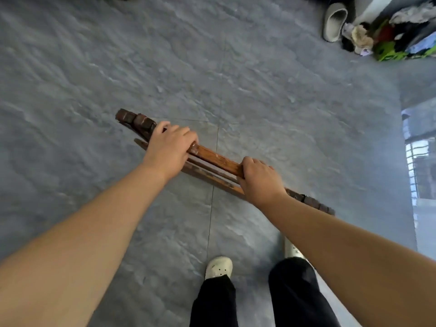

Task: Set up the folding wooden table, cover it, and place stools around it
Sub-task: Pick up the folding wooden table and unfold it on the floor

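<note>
Wooden table (217, 161), both grips (168, 149) (258, 180) curled round

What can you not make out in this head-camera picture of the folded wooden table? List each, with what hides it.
Head view: folded wooden table seen edge-on; its faces and legs are hidden below its top edge.
Fingertips of left hand and right hand curl behind the table.
Right shoe, mostly behind the right forearm.
Cloth pile, blurred, cut by the top-right edge.
</note>
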`<state>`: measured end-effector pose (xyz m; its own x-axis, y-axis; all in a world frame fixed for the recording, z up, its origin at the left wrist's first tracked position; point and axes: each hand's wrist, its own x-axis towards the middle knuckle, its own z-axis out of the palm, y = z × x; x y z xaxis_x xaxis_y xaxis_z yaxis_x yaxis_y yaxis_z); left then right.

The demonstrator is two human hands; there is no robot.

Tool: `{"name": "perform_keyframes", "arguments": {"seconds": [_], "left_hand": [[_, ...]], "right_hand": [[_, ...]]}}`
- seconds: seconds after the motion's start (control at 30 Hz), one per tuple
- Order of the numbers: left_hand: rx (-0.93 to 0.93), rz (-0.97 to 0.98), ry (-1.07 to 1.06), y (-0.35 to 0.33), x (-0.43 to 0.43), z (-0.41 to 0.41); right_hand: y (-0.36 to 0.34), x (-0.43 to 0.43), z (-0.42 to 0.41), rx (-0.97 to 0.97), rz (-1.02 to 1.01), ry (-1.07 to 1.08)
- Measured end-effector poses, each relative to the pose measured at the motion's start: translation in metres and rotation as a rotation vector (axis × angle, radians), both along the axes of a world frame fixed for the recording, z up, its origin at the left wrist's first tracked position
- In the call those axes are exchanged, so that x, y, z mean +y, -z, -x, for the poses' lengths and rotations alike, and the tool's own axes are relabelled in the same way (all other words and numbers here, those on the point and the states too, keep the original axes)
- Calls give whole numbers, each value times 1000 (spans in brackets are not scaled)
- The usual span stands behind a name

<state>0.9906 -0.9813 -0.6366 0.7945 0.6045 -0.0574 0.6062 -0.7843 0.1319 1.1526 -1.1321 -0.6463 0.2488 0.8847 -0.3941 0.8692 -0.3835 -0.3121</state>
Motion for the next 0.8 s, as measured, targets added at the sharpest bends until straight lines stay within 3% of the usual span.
{"name": "perform_keyframes", "arguments": {"seconds": [0.23, 0.43, 0.57, 0.67, 0.8], "left_hand": [[65, 89, -196, 24, -12, 16], [60, 138, -392, 29, -10, -20], [-98, 171, -617, 35, -21, -48], [-155, 307, -777, 37, -49, -64], [-484, 540, -1014, 30, -78, -89]], "right_hand": [[22, 9, -2, 33, 49, -307], [25, 36, -39, 69, 98, -408], [27, 55, -55, 41, 117, -387], [30, 60, -60, 13, 117, -389], [31, 59, -60, 75, 135, -363]]}}
